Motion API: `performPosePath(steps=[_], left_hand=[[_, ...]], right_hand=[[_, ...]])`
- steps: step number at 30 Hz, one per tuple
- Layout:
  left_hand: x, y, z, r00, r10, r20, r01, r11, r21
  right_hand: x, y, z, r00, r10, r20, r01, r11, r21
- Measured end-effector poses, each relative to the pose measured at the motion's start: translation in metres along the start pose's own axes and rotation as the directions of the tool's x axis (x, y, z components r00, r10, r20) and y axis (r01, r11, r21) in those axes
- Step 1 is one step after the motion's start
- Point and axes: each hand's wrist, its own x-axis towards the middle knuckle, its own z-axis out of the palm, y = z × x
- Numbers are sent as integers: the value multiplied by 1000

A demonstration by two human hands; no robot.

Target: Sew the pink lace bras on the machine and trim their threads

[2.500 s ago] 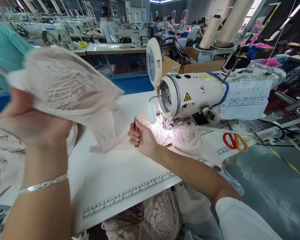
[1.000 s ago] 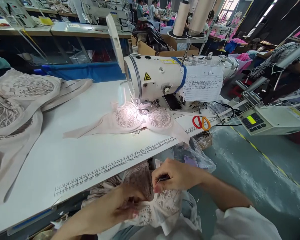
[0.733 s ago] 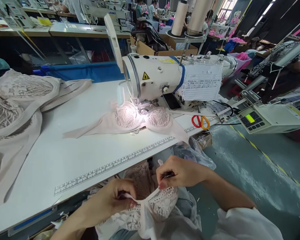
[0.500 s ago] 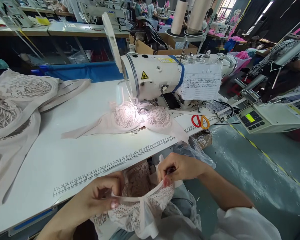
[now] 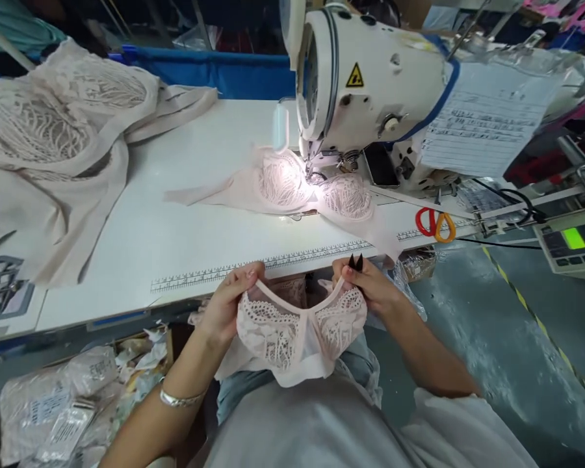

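A pale pink lace bra (image 5: 302,338) is stretched between my hands above my lap, its cups facing me. My left hand (image 5: 234,296) is closed on the upper edge of the left cup. The upper edge of the right cup is pinched in my right hand (image 5: 368,283). Two black pointed blades (image 5: 355,262), like those of thread snips, stick up from my right hand; the rest is hidden in the palm. Beyond them, a second pink bra (image 5: 344,198) lies under the needle area of a white sewing machine (image 5: 370,78), lit by its lamp.
Several beige lace bras (image 5: 78,136) are piled at the table's left. Red and orange scissor handles (image 5: 435,225) lie right of the machine, near a phone (image 5: 380,164). A printed ruler (image 5: 273,262) runs along the front edge. A box of plastic-wrapped packets (image 5: 58,403) stands lower left.
The view has tilted down and closer. My hands have drawn the bra's upper edge out wider and turned the cups toward me. The black blade tips now show above my right hand.
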Motion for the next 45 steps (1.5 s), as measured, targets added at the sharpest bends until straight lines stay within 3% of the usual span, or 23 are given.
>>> performPosePath(steps=[10,12,14,16,19,21,24,26,27,29,30,31,34,37,40,45], left_hand=[[-3,2,0,996,0,90,5,998,-55],[-3,3,3,995,0,104,6,998,-61],[-3,3,8,992,-3,124,11,998,-64],[-3,3,17,987,-23,158,33,997,-63],[0,1,30,976,-64,209,74,996,-42],[5,1,35,977,-70,201,72,997,-4],[15,5,37,990,24,142,-49,984,173],[18,12,37,961,240,135,-275,870,409],[17,15,39,910,383,158,-406,748,525],[8,22,44,760,599,251,-580,452,678],[0,23,48,703,642,307,-617,335,713],[-8,23,52,685,631,365,-630,262,731],[-29,12,60,710,452,540,-656,145,741],[-31,-12,60,675,398,621,-678,1,735],[-19,-34,54,659,441,609,-636,-105,764],[-5,-41,45,744,475,470,-506,-59,860]], right_hand=[[0,-3,-2,999,-36,35,39,993,-107],[0,-8,-6,994,-74,77,89,973,-215],[-1,-14,-9,984,-91,156,152,887,-437],[-3,-21,-8,965,-101,241,239,715,-657],[-2,-28,4,906,-138,401,412,507,-757],[-2,-30,12,842,-139,521,509,523,-683],[-8,-33,15,816,-106,568,469,694,-546],[-19,-38,9,856,-62,514,355,794,-494],[-28,-41,5,879,-51,473,302,829,-471],[-47,-48,-2,928,-72,365,235,874,-425],[-56,-52,-4,951,-107,291,225,882,-413],[-64,-55,-4,966,-148,212,226,882,-413],[-73,-56,6,977,-209,38,200,848,-490],[-63,-42,22,982,-187,-5,151,807,-570],[-49,-20,32,964,-260,-56,160,735,-659],[-41,3,35,911,-412,17,251,519,-817]])
